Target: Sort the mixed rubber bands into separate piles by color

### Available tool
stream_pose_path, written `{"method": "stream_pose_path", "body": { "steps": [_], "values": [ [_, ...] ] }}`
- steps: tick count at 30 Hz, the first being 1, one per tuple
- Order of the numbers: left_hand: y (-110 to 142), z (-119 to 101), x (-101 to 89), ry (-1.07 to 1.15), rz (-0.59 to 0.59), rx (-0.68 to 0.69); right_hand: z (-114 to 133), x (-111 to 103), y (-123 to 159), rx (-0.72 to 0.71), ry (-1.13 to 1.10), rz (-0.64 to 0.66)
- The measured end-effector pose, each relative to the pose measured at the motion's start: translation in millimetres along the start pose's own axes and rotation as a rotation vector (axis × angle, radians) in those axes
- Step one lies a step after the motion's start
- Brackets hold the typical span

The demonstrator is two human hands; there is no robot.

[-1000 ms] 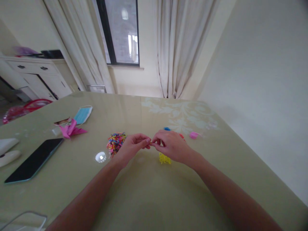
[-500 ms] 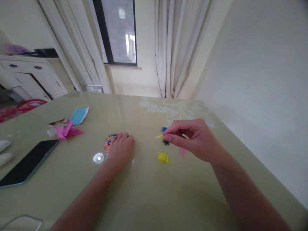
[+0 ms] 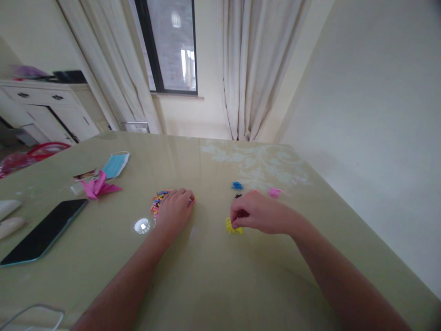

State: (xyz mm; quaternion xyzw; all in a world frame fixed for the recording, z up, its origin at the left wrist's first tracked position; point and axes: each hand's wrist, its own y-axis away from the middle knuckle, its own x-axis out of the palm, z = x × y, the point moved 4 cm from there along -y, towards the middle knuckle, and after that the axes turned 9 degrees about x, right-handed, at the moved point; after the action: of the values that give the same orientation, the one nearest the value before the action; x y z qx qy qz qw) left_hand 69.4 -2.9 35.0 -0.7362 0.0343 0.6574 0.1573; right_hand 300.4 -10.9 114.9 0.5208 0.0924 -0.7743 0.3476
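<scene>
A mixed heap of small coloured rubber bands (image 3: 157,202) lies left of centre. My left hand (image 3: 176,204) rests over its right side, fingers curled down, with a yellow and reddish end poking out by the fingertips. My right hand (image 3: 260,212) is closed in a pinch over the yellow rubber bands (image 3: 234,226), its fingertips at that pile; the band between them is mostly hidden. Behind it sit a blue pile (image 3: 237,185) and a black pile (image 3: 238,196), the latter partly covered by the hand. A pink pile (image 3: 274,192) shows beyond the right wrist.
On the left of the glossy table (image 3: 206,285) lie a phone (image 3: 44,230), a pink folded paper piece (image 3: 99,186), a blue mask (image 3: 116,164) and a clear round object (image 3: 142,225). A white cable (image 3: 41,305) is at the near left. A wall (image 3: 379,138) borders the right side.
My right hand has come down and nearer, carrying a yellow rubber band to the yellow pile. The blue and pink piles are now less covered. My left hand stays at the mixed heap.
</scene>
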Motion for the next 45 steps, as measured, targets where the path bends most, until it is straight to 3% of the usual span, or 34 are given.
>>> {"method": "stream_pose_path", "body": {
  "steps": [7, 13, 18, 21, 24, 26, 29, 41, 45],
  "values": [
    [-1, 3, 0.8, 0.08, -0.008, -0.036, -13, 31, -19, 0.127, 0.144, 0.171],
    [-1, 6, 5.8, 0.135, 0.033, -0.063, -20, 39, -23, 0.191, 0.215, 0.158],
    [-4, 7, 4.6, 0.246, -0.047, -0.013, -23, 37, -22, 0.212, 0.21, 0.166],
    [-7, 1, 2.7, 0.519, -0.103, 0.046, -20, 30, -20, 0.18, 0.171, 0.099],
    [-7, -12, -0.5, 0.818, -0.129, 0.129, -15, 19, -20, 0.146, 0.081, -0.095],
    [-5, -22, -2.4, 0.934, -0.124, 0.167, -10, 14, -20, 0.117, 0.022, -0.221],
    [-1, -32, -1.4, 1.049, -0.072, 0.177, -5, 13, -20, 0.084, -0.016, -0.283],
    [1, -37, 3.5, 1.161, 0.003, 0.177, 0, 21, -24, -0.002, -0.023, -0.292],
    [-1, -30, -1.0, 0.965, -0.009, 0.173, -6, 4, -15, -0.053, -0.262, -0.317]
  ]
}}
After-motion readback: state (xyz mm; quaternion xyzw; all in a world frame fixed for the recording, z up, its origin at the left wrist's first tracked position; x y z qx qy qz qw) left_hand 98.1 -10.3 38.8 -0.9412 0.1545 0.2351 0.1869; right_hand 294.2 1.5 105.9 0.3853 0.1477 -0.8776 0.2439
